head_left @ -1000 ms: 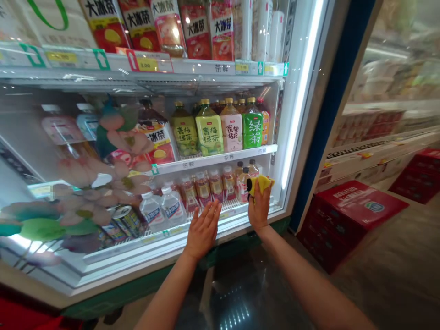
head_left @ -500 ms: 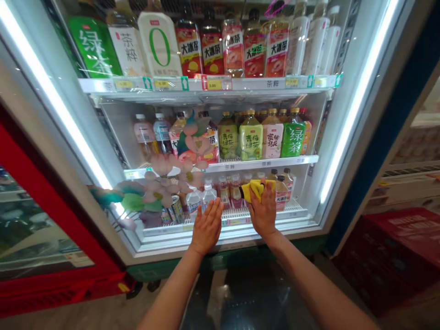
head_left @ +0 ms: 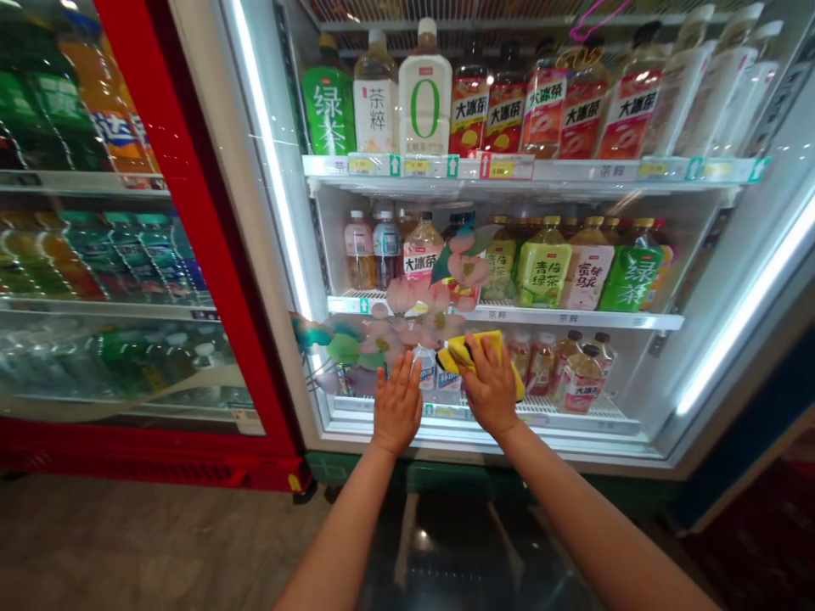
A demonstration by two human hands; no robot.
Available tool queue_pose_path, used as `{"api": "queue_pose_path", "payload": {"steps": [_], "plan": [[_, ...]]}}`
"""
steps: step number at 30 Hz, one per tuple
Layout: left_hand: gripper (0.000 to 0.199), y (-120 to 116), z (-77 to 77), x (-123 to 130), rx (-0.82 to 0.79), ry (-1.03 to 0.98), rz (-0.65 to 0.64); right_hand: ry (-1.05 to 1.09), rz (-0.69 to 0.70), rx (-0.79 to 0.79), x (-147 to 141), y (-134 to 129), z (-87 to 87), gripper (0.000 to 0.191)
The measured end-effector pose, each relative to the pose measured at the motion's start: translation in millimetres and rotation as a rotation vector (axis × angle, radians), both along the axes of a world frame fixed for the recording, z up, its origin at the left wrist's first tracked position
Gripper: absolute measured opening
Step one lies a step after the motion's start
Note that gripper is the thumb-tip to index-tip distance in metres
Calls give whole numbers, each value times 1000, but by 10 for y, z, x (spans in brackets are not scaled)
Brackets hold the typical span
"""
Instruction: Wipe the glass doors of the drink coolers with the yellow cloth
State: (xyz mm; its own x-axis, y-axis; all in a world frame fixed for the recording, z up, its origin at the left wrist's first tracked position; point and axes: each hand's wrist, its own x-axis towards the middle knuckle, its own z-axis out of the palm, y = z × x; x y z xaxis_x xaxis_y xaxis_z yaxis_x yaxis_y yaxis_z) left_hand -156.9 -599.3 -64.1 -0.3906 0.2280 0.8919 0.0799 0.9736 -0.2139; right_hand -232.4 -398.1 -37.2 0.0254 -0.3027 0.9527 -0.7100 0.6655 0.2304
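Observation:
My right hand (head_left: 490,386) presses a yellow cloth (head_left: 459,354) flat against the glass door (head_left: 637,373) of a white drinks fridge, low down near the bottom shelf. My left hand (head_left: 397,407) lies beside it with fingers spread, palm flat on the same glass. A pink and green flower sticker (head_left: 413,310) is on the glass just above both hands. Behind the glass stand small bottles (head_left: 576,378) on the bottom shelf and tea bottles (head_left: 541,267) on the middle shelf.
A red-framed fridge (head_left: 191,212) with soda bottles stands to the left. The white fridge's top shelf holds large tea bottles (head_left: 503,102) with price tags (head_left: 503,165). A lit strip (head_left: 744,339) runs down its right side. Grey tiled floor (head_left: 127,543) lies below.
My view has swung left, bringing the red fridge into sight. My right hand has slid the yellow cloth leftward along the glass, closer to the flower sticker and my left hand.

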Motion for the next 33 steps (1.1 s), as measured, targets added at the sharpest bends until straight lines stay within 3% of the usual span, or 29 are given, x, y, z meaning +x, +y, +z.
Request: {"api": "queue_pose_path", "payload": {"steps": [4,8,12,15,18,21,25,29,33], "plan": [[78,-140,24,96,61,5,31,71,52,230,101,-30,-139,19],[79,-269,18,174,83,-5,33,68,61,144,87,-98,52,22],[78,-384,4,218,137,36,63,64,83,31,133,-538,224,24],[78,-453,-12,256,189,56,105,74,110,116,215,-744,150,25],[78,-523,-25,305,231,57,133,96,130,279,266,-718,103,22],[76,-609,-30,345,257,67,150,92,125,312,277,-747,250,18],[74,-708,-37,365,311,120,175,83,112,167,343,-1182,469,21],[75,-741,-67,378,388,144,207,71,126,219,458,-1494,346,23],[77,-783,-95,415,392,93,214,78,203,424,451,-1372,284,17]]}}
